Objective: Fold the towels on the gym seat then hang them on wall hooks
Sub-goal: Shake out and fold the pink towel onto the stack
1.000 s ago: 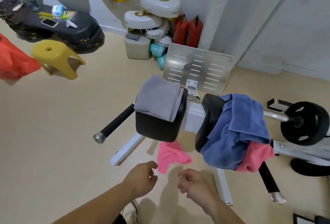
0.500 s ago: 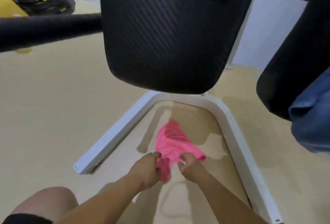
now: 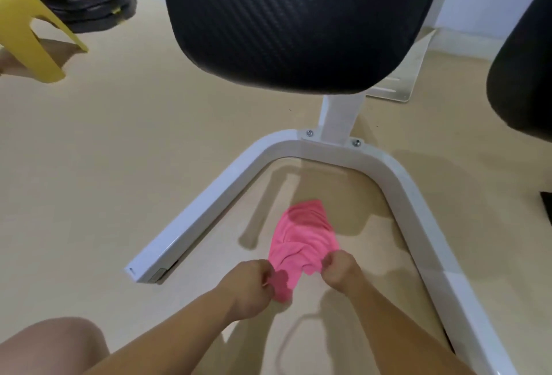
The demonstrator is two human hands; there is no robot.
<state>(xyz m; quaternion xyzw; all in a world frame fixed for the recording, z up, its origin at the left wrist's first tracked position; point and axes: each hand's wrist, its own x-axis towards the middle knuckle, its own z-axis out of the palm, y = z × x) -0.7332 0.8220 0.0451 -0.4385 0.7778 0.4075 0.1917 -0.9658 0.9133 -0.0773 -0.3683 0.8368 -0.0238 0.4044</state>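
Note:
A crumpled pink towel [image 3: 301, 237] lies on the beige floor inside the white U-shaped base frame [image 3: 209, 210] of the gym machine. My left hand [image 3: 254, 285] pinches its near left edge. My right hand [image 3: 339, 270] pinches its near right edge. The towel's near end is raised a little between the two hands; its far end rests on the floor. The black padded gym seat [image 3: 292, 22] hangs close overhead. The other towels and the wall hooks are out of view.
A second black pad [image 3: 522, 75] sits at the right edge. A yellow plastic stool [image 3: 24, 31] and stacked black weight plates [image 3: 98, 1] stand at the far left. My bare knee [image 3: 50, 344] shows at the bottom left.
I crouched from standing to below the seat. Both hands reached the pink towel on the floor, gripped it, and have since spread slightly apart along its near edge.

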